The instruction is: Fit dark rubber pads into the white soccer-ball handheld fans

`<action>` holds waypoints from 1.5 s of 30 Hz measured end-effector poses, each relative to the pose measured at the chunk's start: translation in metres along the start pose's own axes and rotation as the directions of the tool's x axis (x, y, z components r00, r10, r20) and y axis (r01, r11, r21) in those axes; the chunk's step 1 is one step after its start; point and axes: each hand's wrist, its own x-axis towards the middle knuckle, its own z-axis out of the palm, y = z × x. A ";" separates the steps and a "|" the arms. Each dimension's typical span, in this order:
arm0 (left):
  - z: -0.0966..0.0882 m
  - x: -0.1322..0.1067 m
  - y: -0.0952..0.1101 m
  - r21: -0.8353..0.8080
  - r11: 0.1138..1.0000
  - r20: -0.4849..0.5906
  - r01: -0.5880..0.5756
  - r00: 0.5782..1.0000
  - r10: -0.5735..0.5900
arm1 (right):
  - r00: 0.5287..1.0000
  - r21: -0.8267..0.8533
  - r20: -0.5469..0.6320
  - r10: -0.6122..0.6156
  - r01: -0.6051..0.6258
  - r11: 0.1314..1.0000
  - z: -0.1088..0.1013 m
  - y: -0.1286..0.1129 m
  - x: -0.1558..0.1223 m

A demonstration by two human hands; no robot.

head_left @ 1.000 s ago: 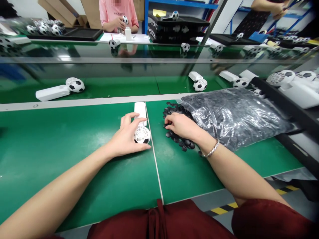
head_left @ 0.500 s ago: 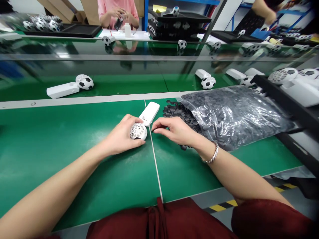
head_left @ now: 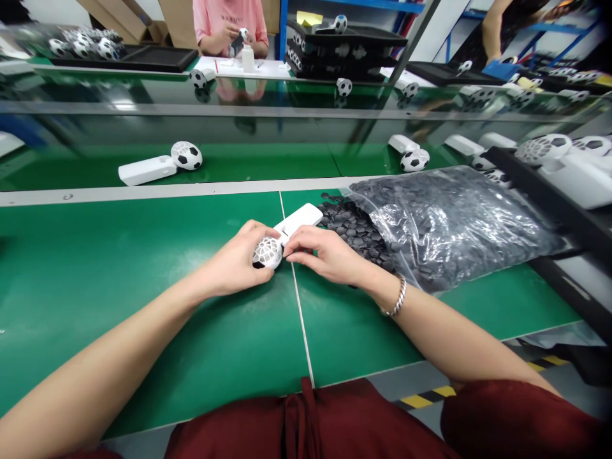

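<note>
**Left hand point(head_left: 233, 264) cups lattice ball point(head_left: 266, 253)**

Left fingers point(head_left: 253, 231) curl closed over the ball, which sits by the centre seam point(head_left: 304, 331) of the green bench point(head_left: 143, 255), its white handle point(head_left: 301, 220) running off up and right. Right fingertips point(head_left: 292, 254) lie against the joint between them; whether they grip, I cannot tell. The openwork shell looks light, stiff and rather brittle, so it seems best held across its ribs or by the solid handle. Just beside lie black pieces point(head_left: 351, 229), spilling from a plastic bag point(head_left: 454, 226).
</note>
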 end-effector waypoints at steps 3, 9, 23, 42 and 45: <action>0.005 0.000 0.001 0.004 1.000 -0.047 0.017 0.999 -0.016 | 1.000 0.049 -0.015 0.009 -0.008 0.999 0.004 0.001 0.001; 0.013 0.000 0.000 0.019 1.000 -0.139 0.019 0.990 -0.016 | 0.999 0.052 -0.042 0.023 -0.020 0.998 0.011 0.003 0.005; 0.020 0.001 0.000 -0.026 0.999 -0.233 -0.021 0.972 0.015 | 0.952 0.175 -0.127 0.278 -0.254 0.951 0.018 0.009 0.009; -0.053 0.187 -0.064 0.244 0.969 -0.536 0.039 0.838 0.101 | 0.963 -0.742 -0.199 0.184 -0.271 0.613 -0.017 0.044 -0.022; -0.086 0.148 -0.087 0.303 0.943 -0.597 0.136 0.799 0.076 | 0.965 -0.791 -0.167 0.201 -0.253 0.556 -0.017 0.046 -0.027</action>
